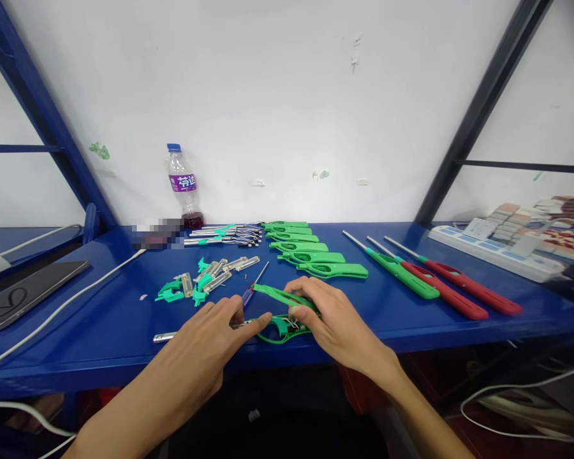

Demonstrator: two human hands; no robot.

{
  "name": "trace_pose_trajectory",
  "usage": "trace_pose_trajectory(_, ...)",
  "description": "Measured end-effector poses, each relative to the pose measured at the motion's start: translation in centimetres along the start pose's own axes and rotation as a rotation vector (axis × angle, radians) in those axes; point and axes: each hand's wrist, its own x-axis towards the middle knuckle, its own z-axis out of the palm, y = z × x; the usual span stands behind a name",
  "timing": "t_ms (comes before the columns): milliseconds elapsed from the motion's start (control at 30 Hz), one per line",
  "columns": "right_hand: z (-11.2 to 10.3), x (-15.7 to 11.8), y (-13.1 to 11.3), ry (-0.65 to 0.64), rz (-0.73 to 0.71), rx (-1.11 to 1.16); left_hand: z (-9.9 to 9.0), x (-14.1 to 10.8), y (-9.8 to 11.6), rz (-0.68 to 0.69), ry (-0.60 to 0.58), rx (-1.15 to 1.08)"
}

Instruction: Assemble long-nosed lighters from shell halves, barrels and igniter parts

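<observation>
Near the table's front edge lies an opened long-nosed lighter, its green lower shell holding a teal trigger and wires. My left hand is closed on its front end, by the metal tube that sticks out to the left. Thumb and fingers of my right hand grip the other green shell half, tilted above the lower one and apart from it at the front. A screwdriver with a dark handle lies just behind my left fingertips, pointing away.
Several green shells lie in a row behind, beside metal tubes with wires. Clear fuel tanks with teal parts are at left. Finished-looking lighters, a power strip, a bottle and a phone stand around.
</observation>
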Motion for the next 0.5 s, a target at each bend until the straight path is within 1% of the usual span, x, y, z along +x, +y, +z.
trace_pose_trajectory(233,-0.24,0.04,-0.31,-0.025,0.014,0.0,-0.4,0.6,-0.12,0.01,-0.032,-0.03)
trace_pose_trajectory(333,-0.2,-0.06,-0.27,-0.001,-0.02,-0.019,-0.42,0.53,-0.05,0.004,-0.024,-0.039)
trace_pose_trajectory(433,-0.15,-0.23,-0.1,0.043,-0.066,0.014,-0.35,0.31,-0.03,0.0,-0.017,-0.047)
trace_pose_trajectory(500,-0.15,-0.31,0.0,0.038,-0.088,0.036,-0.35,0.18,-0.08,-0.007,-0.014,-0.055)
